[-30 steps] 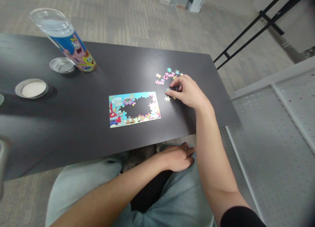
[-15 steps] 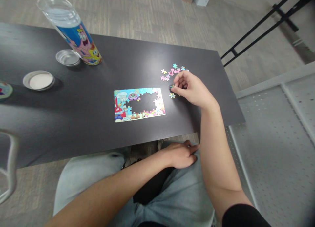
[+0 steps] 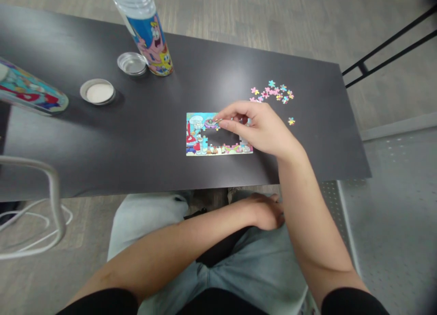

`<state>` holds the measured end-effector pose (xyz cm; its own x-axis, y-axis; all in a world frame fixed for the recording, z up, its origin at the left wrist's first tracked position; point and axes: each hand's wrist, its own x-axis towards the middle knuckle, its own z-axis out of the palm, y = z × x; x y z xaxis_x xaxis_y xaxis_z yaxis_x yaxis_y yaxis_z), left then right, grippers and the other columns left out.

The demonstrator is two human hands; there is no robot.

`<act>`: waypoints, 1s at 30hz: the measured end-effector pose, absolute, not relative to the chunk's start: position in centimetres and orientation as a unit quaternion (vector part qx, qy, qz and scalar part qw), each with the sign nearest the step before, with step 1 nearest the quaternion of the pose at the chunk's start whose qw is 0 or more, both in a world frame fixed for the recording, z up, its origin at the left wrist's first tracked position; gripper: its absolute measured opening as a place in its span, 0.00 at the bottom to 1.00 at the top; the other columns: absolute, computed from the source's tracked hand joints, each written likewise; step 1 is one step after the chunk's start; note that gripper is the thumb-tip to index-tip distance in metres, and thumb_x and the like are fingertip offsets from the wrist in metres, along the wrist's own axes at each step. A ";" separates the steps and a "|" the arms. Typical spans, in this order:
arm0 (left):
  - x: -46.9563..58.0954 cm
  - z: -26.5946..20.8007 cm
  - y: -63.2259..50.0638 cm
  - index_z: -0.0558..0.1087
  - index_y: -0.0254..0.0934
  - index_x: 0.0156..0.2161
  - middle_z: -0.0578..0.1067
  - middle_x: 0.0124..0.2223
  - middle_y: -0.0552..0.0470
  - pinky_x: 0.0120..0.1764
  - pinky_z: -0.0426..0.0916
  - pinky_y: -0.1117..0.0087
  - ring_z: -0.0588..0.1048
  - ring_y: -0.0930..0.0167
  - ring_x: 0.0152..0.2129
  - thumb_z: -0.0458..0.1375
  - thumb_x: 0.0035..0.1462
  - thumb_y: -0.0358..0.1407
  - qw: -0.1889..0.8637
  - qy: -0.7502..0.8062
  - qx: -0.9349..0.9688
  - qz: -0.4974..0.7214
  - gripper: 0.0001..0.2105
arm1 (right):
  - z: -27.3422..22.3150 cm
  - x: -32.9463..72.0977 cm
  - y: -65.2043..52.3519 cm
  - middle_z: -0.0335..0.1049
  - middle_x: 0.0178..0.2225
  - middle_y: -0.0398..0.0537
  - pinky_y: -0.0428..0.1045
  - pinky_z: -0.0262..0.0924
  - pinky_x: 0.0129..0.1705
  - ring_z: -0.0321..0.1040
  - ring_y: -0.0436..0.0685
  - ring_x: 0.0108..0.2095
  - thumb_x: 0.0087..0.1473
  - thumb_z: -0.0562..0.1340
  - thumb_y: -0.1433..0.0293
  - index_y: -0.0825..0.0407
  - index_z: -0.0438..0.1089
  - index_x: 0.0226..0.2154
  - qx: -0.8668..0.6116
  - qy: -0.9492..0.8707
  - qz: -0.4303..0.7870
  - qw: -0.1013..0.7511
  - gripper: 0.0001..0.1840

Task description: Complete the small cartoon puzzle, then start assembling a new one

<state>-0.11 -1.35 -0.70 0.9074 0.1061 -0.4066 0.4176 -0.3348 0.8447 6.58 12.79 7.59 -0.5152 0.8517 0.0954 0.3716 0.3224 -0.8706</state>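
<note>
Thumb and finger pinched above a hollow puzzle

The right hand (image 3: 262,126) has thumb and forefinger brought together on what looks like a small puzzle piece (image 3: 218,120), over the upper edge of the partly joined puzzle (image 3: 215,151). Gripping by the fingertips probably suits something so small and thin, keeping the rest of the hand raised off the joined work. The puzzle lies flat on the desk (image 3: 143,133), near its front edge, likely for easy reach; its border surrounds a gap where the dark surface shows through, and the hand covers the upper right part.

Loose pieces (image 3: 267,91) lie in a cluster beyond the puzzle and to its right, with a lone piece (image 3: 291,121) nearer; spread out like that, they are presumably easier to tell apart. The printed canister (image 3: 154,44) stands upright well to the left, one round lid (image 3: 134,63) just beside it and another round lid (image 3: 99,93) farther left, apparently out of the working area.

The left hand (image 3: 268,212) rests on the lap, maybe simply for support; its fingers are partly hidden, so I cannot tell whether they are spread or closed
</note>
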 end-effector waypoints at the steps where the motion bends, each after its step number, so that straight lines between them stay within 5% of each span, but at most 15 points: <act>1: -0.1 -0.7 -1.4 0.76 0.45 0.86 0.80 0.84 0.34 0.72 0.85 0.45 0.85 0.43 0.78 0.52 0.86 0.45 0.553 0.158 0.805 -0.146 0.31 | 7.4 6.1 12.8 0.89 0.46 0.48 0.61 0.77 0.54 0.80 0.64 0.44 0.79 0.77 0.57 0.42 0.90 0.52 -0.404 -0.766 0.416 0.276 0.08; 6: -0.3 0.0 -1.6 0.70 0.45 0.91 0.74 0.88 0.30 0.76 0.82 0.44 0.78 0.42 0.84 0.52 0.87 0.37 0.559 0.146 0.805 -0.132 0.33 | 6.3 4.6 12.6 0.85 0.41 0.46 0.58 0.75 0.47 0.78 0.63 0.41 0.78 0.80 0.55 0.41 0.90 0.55 -0.438 -0.752 0.437 0.230 0.11; 12: -0.6 0.2 -1.8 0.75 0.52 0.89 0.79 0.86 0.35 0.71 0.87 0.43 0.83 0.43 0.80 0.58 0.87 0.43 0.561 0.173 0.801 -0.113 0.31 | 6.2 3.9 12.7 0.82 0.37 0.46 0.60 0.74 0.47 0.78 0.66 0.41 0.77 0.80 0.59 0.42 0.90 0.49 -0.430 -0.771 0.416 0.218 0.06; 23: -0.3 -0.8 -2.1 0.74 0.64 0.89 0.82 0.84 0.45 0.70 0.89 0.43 0.83 0.41 0.79 0.68 0.78 0.42 0.572 0.183 0.795 -0.087 0.38 | 5.8 3.6 12.8 0.85 0.44 0.49 0.64 0.78 0.53 0.76 0.66 0.41 0.75 0.79 0.62 0.39 0.90 0.44 -0.408 -0.805 0.361 0.236 0.03; 30: -0.5 -0.8 -2.4 0.77 0.40 0.88 0.72 0.90 0.32 0.77 0.84 0.46 0.78 0.44 0.84 0.56 0.88 0.40 0.563 0.173 0.805 -0.075 0.31 | 5.5 3.5 13.0 0.84 0.46 0.47 0.64 0.77 0.53 0.71 0.64 0.41 0.74 0.82 0.65 0.39 0.86 0.46 -0.409 -0.811 0.341 0.243 0.06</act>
